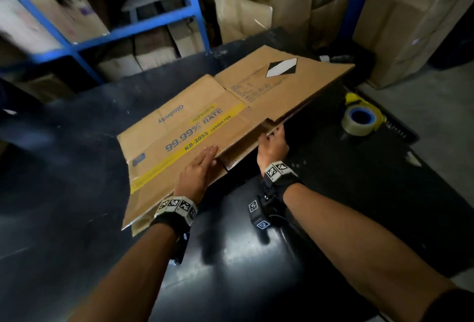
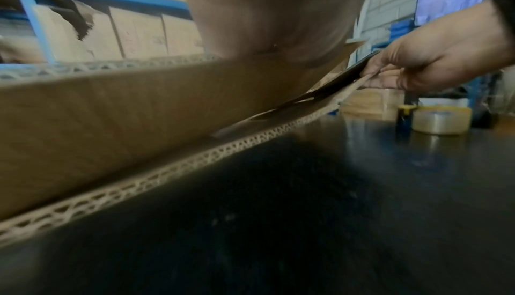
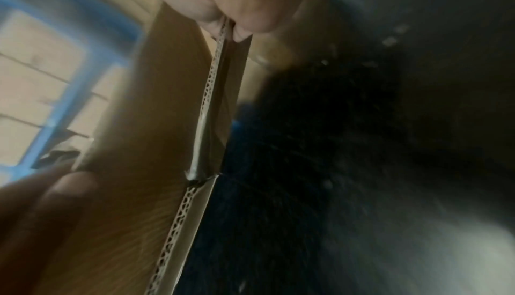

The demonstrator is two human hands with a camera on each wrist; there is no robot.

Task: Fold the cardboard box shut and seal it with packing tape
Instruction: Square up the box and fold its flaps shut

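The flattened cardboard box (image 1: 195, 126), holding nothing, lies on the black tabletop (image 1: 77, 168). The left hand (image 1: 197, 170) presses flat on its near edge; the right hand (image 1: 273, 146) pinches a raised flap. A packing tape roll (image 1: 359, 120) sits right.

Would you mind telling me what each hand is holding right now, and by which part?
The right hand pinches the flattened cardboard box by its near edge. The left hand lies flat on it, gripping nothing.
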